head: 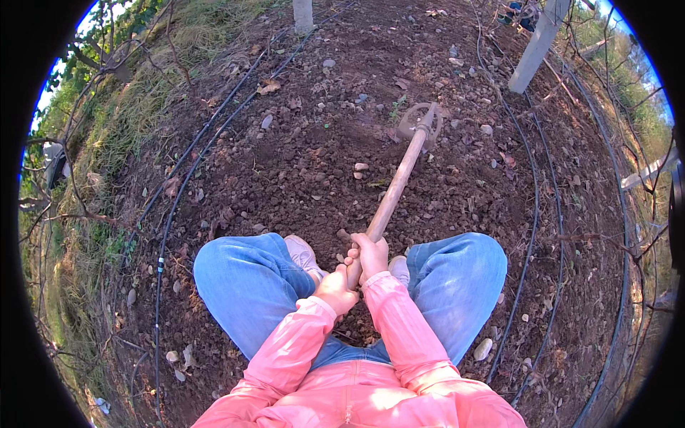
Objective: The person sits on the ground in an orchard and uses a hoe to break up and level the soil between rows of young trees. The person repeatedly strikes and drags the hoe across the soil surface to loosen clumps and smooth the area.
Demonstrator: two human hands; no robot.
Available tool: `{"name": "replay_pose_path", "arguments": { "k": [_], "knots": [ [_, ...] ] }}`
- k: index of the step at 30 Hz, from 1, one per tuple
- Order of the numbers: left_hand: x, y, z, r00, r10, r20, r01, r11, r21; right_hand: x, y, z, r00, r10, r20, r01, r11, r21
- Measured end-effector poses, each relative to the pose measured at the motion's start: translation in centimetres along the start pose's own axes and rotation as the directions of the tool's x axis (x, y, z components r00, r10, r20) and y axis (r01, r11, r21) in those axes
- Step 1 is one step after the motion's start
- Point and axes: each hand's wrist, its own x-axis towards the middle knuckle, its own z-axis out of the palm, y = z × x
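Both of my hands grip the wooden handle [396,187] of a long-handled hoe, between my bent knees. My left hand [336,291] is closed round the lower end of the handle, nearest my body. Just above it and touching the same shaft, my right hand [370,257] is wrapped round the wood. The handle slants up and to the right, away from me. At its far end the metal hoe head [421,125], with openings in it, rests on or just over the brown soil [299,176]; contact cannot be told.
Black drip hoses [200,152] run along the left, and more hoses [535,187] on the right. Concrete posts [303,16] [535,51] stand ahead. Bare vine branches [75,187] hang at the sides. Stones [482,349] dot the soil. Another person [522,13] is at the far right.
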Motion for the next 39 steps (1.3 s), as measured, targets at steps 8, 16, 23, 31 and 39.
{"name": "replay_pose_path", "arguments": {
  "k": [8, 16, 23, 31, 39],
  "knots": [
    [1.6, 4.1, 0.0, 0.944, 0.314, -0.098, -0.319, 0.947, -0.038, 0.1, -7.0, -0.2, 0.943, -0.304, 0.135, 0.302, 0.953, 0.034],
    [8.1, 3.2, 4.0, 0.997, 0.024, 0.079, -0.03, 0.997, 0.076, 8.7, -1.8, -6.2, 0.977, -0.143, -0.16, 0.135, 0.989, -0.06],
    [7.6, 1.4, 5.0, 0.996, 0.002, 0.092, -0.013, 0.993, 0.119, 8.6, -0.2, -7.8, 0.964, -0.087, -0.251, 0.051, 0.988, -0.146],
    [0.7, -5.0, 4.3, 0.984, 0.177, 0.006, -0.175, 0.965, 0.194, 8.7, -0.2, -7.2, 0.945, -0.137, -0.297, 0.104, 0.987, -0.124],
    [-3.9, -5.0, 1.7, 0.99, -0.092, 0.103, 0.089, 0.995, 0.034, 6.7, 0.5, -3.9, 0.984, -0.117, -0.135, 0.101, 0.987, -0.122]
  ]
}}
